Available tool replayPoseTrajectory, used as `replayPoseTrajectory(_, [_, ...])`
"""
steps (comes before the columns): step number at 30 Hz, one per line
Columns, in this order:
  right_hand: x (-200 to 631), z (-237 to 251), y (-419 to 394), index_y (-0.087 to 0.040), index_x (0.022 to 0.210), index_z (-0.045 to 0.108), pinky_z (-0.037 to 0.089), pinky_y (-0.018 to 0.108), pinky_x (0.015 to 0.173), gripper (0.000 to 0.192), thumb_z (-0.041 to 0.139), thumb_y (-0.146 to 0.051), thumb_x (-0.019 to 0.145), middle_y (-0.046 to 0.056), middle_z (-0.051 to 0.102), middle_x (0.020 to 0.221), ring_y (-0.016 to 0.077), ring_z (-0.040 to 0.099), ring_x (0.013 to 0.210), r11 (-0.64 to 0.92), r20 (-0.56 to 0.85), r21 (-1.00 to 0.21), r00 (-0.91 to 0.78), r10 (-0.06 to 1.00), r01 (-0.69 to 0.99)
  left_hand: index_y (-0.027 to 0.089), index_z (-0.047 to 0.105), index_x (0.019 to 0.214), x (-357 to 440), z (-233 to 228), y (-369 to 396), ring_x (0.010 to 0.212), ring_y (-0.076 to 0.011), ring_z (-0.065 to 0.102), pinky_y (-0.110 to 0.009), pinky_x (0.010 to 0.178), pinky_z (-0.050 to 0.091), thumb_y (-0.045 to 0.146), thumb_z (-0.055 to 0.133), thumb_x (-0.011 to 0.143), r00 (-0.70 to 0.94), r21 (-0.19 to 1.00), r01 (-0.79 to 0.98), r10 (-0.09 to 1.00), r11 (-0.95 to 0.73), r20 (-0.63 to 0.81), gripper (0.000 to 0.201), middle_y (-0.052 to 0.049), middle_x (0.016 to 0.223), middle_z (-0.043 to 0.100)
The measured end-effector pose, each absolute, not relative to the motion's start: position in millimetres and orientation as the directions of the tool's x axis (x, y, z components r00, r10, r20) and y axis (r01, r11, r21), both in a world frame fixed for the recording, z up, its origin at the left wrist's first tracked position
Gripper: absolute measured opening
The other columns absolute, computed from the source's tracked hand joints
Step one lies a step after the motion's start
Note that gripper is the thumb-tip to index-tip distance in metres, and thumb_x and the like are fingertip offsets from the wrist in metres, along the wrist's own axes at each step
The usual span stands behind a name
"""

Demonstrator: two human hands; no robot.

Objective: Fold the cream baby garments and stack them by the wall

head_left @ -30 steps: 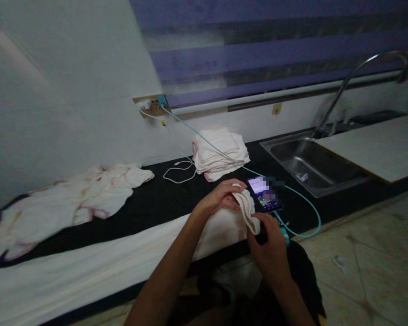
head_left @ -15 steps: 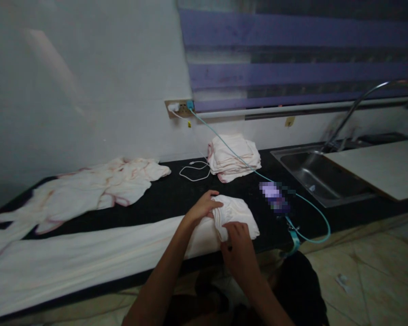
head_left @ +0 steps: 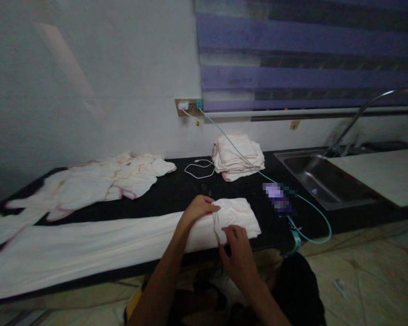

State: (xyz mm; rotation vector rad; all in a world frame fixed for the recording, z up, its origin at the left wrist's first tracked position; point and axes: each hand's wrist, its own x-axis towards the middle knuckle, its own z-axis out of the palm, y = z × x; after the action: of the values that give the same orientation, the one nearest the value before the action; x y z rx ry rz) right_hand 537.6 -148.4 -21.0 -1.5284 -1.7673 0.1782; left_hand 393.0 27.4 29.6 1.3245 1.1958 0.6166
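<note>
A long strip of white cloth (head_left: 109, 242) lies along the front of the dark counter, its right end folded over on itself into a flat wad (head_left: 236, 210). At the wad's far left corner, my left hand (head_left: 200, 207) pinches the folded edge between thumb and fingers. My right hand (head_left: 236, 246) grips the same fold at its near edge, fingers curled on top and thumb low at the side. The cloth's layers show as a raised edge between the two hands. The parts under my fingers are hidden.
Behind stands a stack of folded white cloths (head_left: 240, 156); a crumpled cloth heap (head_left: 102, 181) lies at left. A white cable (head_left: 200, 170) and a blurred phone-like object (head_left: 278, 197) on a teal cord (head_left: 313, 206) are on the counter (head_left: 177, 192). A sink (head_left: 326, 181) is at right.
The folded end has been pressed flatter and squarer, its raised left edge lower. Both hands stay on the fold, with small shifts of the fingers. The view has turned slightly left.
</note>
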Motion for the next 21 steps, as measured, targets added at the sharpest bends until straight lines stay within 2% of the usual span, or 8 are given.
replayPoseTrajectory(2, [537.9, -24.7, -149.7, -0.019, 0.129, 0.061, 0.053, 0.048, 0.101, 0.045, 0.061, -0.011, 0.085, 0.014, 0.062, 0.122, 0.0290, 0.057, 0.118, 0.283, 0.475, -0.553, 0.018, 0.880, 0.784, 0.009, 0.078, 0.070, 389.7, 26.7, 26.5, 0.051, -0.0085, 0.045, -0.022, 0.050, 0.028, 0.031, 0.091, 0.048, 0.328, 0.937, 0.270, 0.894, 0.220, -0.304, 0.034, 0.001, 0.054, 0.062])
replayPoseTrajectory(6, [537.7, -28.5, -153.0, -0.020, 0.135, 0.058, 0.053, 0.050, 0.102, 0.047, 0.063, -0.017, 0.088, 0.014, 0.061, 0.126, 0.0304, 0.056, 0.120, 0.287, 0.490, -0.510, 0.000, 0.872, 0.811, 0.012, 0.079, 0.070, 387.0, 20.0, 23.3, 0.061, -0.0117, 0.057, -0.023, 0.059, 0.044, 0.029, 0.088, 0.047, 0.274, 0.943, 0.200, 0.909, 0.264, -0.313, 0.030, -0.001, 0.063, 0.068])
replayPoseTrajectory(9, [535.4, -30.1, -155.8, -0.019, 0.138, 0.056, 0.051, 0.053, 0.104, 0.049, 0.062, -0.019, 0.090, 0.015, 0.060, 0.130, 0.0323, 0.055, 0.123, 0.273, 0.484, -0.471, -0.013, 0.875, 0.839, 0.014, 0.080, 0.073, 386.6, 17.9, 21.4, 0.066, -0.0129, 0.062, -0.023, 0.063, 0.048, 0.028, 0.086, 0.047, 0.248, 0.943, 0.171, 0.914, 0.284, -0.321, 0.030, -0.002, 0.069, 0.071])
replayPoseTrajectory(14, [530.4, -32.5, -158.9, -0.018, 0.142, 0.053, 0.050, 0.054, 0.105, 0.051, 0.059, -0.018, 0.091, 0.017, 0.060, 0.134, 0.0335, 0.053, 0.127, 0.234, 0.472, -0.419, -0.010, 0.882, 0.878, 0.013, 0.079, 0.074, 388.9, 14.8, 22.6, 0.062, -0.0127, 0.062, -0.023, 0.060, 0.050, 0.023, 0.085, 0.050, 0.191, 0.940, 0.201, 0.930, 0.275, -0.313, 0.027, -0.001, 0.066, 0.071])
replayPoseTrajectory(17, [529.3, -33.6, -158.9, -0.016, 0.143, 0.052, 0.050, 0.054, 0.105, 0.052, 0.058, -0.018, 0.092, 0.018, 0.060, 0.134, 0.0334, 0.053, 0.128, 0.235, 0.473, -0.397, -0.022, 0.881, 0.887, 0.012, 0.078, 0.075, 392.5, 13.6, 21.8, 0.065, -0.0161, 0.065, -0.028, 0.064, 0.056, 0.022, 0.083, 0.056, 0.136, 0.938, 0.248, 0.950, 0.244, -0.283, 0.022, -0.003, 0.066, 0.070])
replayPoseTrajectory(19, [529.2, -33.9, -158.4, -0.016, 0.143, 0.052, 0.049, 0.054, 0.105, 0.052, 0.058, -0.017, 0.092, 0.018, 0.060, 0.135, 0.0336, 0.053, 0.128, 0.235, 0.472, -0.389, -0.027, 0.881, 0.891, 0.011, 0.078, 0.088, 396.5, 16.7, 16.7, 0.074, -0.0214, 0.071, -0.035, 0.073, 0.061, 0.019, 0.081, 0.061, 0.092, 0.935, 0.287, 0.966, 0.208, -0.243, 0.029, -0.007, 0.079, 0.074])
replayPoseTrajectory(21, [529.2, -33.7, -158.0, -0.016, 0.143, 0.052, 0.049, 0.054, 0.106, 0.052, 0.058, -0.017, 0.091, 0.018, 0.060, 0.135, 0.0340, 0.053, 0.128, 0.233, 0.464, -0.394, -0.027, 0.885, 0.889, 0.011, 0.075, 0.113, 402.8, 23.4, 6.3, 0.101, -0.0281, 0.073, -0.044, 0.092, 0.061, 0.015, 0.077, 0.067, 0.021, 0.935, 0.323, 0.987, 0.143, -0.159, 0.046, -0.014, 0.112, 0.075])
